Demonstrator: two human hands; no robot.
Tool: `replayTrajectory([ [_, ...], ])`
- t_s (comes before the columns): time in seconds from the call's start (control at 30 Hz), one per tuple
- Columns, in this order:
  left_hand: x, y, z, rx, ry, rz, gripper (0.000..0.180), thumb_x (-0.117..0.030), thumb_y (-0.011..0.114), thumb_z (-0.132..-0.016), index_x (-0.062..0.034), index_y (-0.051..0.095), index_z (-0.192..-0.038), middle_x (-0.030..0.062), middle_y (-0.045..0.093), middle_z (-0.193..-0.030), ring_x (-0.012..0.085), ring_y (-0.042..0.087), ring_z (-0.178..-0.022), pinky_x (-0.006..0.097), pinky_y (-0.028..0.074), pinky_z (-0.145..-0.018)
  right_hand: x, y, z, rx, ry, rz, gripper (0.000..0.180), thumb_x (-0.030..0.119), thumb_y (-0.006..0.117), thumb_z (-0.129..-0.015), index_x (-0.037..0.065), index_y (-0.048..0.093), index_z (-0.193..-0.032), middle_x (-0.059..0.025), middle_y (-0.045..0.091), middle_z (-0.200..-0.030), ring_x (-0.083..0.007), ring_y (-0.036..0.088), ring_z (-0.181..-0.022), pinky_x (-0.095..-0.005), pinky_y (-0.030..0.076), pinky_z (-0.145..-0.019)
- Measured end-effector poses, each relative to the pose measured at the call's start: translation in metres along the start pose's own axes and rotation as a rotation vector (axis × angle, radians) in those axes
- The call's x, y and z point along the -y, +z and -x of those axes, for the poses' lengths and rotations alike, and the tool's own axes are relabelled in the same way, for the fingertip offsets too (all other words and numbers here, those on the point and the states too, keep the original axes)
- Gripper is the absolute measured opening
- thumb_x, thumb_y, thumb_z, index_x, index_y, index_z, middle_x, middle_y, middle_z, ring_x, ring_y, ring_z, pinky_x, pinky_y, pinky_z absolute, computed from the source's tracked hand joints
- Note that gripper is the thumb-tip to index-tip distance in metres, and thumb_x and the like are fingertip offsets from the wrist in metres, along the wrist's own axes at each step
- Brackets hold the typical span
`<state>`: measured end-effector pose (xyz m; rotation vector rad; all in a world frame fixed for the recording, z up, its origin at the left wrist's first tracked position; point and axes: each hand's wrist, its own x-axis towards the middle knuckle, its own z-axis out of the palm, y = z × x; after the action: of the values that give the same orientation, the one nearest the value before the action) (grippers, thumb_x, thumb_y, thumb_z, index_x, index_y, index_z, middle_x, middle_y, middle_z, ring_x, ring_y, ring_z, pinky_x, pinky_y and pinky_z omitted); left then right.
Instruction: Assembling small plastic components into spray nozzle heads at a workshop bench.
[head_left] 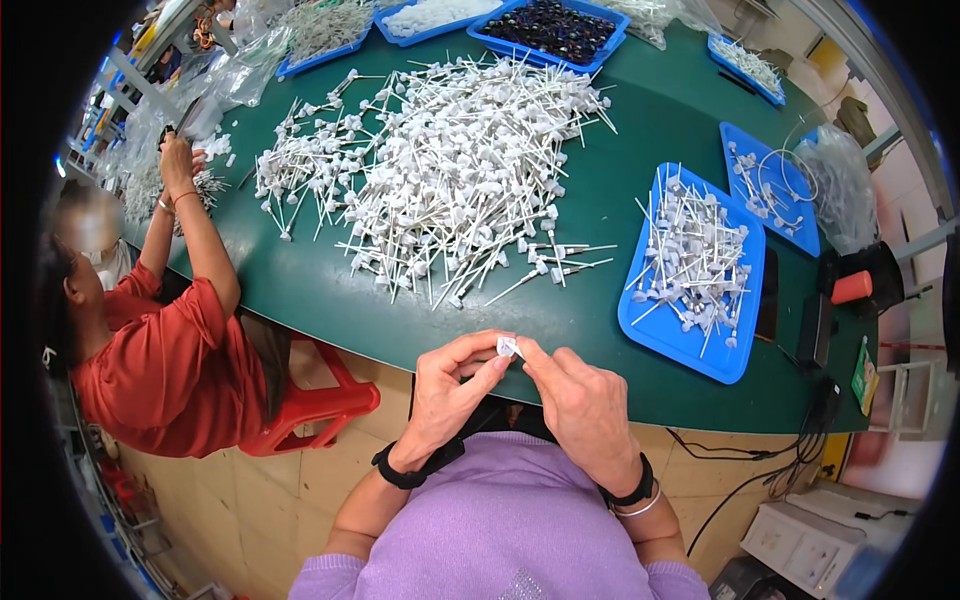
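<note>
One small white piece (507,346) is sitting between both hands' fingertips: left hand (450,385) is pinching it from 9 o'clock, right hand (588,400) is bunching narrowly at 3 o'clock, hold unclear; both are lying equally near, fingers hiding its long axis

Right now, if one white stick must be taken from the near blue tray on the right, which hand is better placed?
Probably the right hand: it is nearer to the blue tray, on the same side. The left hand is farther away and seems to pinch the small white piece.
</note>
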<state>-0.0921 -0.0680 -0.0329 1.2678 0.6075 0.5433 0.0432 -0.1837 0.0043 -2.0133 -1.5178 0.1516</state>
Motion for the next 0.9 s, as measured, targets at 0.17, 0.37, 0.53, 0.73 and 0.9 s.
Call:
replayTrajectory([
  [0.17,0.0015,0.0021,0.002,-0.012,-0.006,0.018,0.026,0.001,0.064,-0.093,0.0054,0.064,-0.119,0.0095,0.07,-0.107,0.0146,0.068,-0.099,0.025,0.056,-0.083,-0.0003,0.0001,0.0018,-0.01,-0.022,0.07,0.036,0.009,0.067,-0.088,0.014,0.065,-0.123,-0.0077,0.05,-0.07,-0.026,0.058,-0.054,-0.0389,0.044,-0.048],
  [0.37,0.0008,0.0035,0.0021,-0.026,-0.008,0.02,0.025,-0.001,0.063,-0.094,0.0049,0.064,-0.119,0.0084,0.071,-0.104,0.013,0.068,-0.096,0.024,0.056,-0.078,0.0003,-0.0047,0.0023,0.019,-0.063,0.118,0.046,0.001,0.062,-0.081,0.011,0.062,-0.126,-0.0073,0.055,-0.076,-0.0227,0.065,-0.061,-0.0363,0.051,-0.049],
  [0.53,0.0009,0.0045,0.0016,-0.034,-0.008,0.011,0.026,0.001,0.065,-0.093,0.0054,0.064,-0.118,0.0094,0.07,-0.107,0.0136,0.068,-0.097,0.024,0.055,-0.083,0.0009,-0.004,0.002,0.017,-0.061,0.117,0.046,0.002,0.063,-0.082,0.01,0.061,-0.127,-0.0075,0.055,-0.076,-0.022,0.065,-0.061,-0.035,0.052,-0.05],
  [0.73,0.0059,0.0069,0.0023,-0.058,0.034,-0.029,0.026,0.002,0.065,-0.093,0.006,0.064,-0.118,0.0094,0.07,-0.109,0.0133,0.067,-0.098,0.024,0.054,-0.087,0.0077,-0.0047,0.0025,0.031,0.002,0.13,0.041,0.004,0.064,-0.086,0.011,0.062,-0.127,-0.0078,0.053,-0.073,-0.025,0.061,-0.056,-0.0376,0.048,-0.048],
  [0.9,0.0089,0.0092,0.0031,-0.061,0.022,0.023,0.027,0.001,0.064,-0.093,0.0058,0.063,-0.12,0.0089,0.069,-0.111,0.0125,0.066,-0.1,0.025,0.053,-0.088,0.0057,-0.0037,0.0047,0.049,0.037,0.074,0.041,0.003,0.063,-0.087,0.01,0.061,-0.128,-0.0095,0.054,-0.072,-0.0279,0.061,-0.055,-0.039,0.048,-0.048],
])
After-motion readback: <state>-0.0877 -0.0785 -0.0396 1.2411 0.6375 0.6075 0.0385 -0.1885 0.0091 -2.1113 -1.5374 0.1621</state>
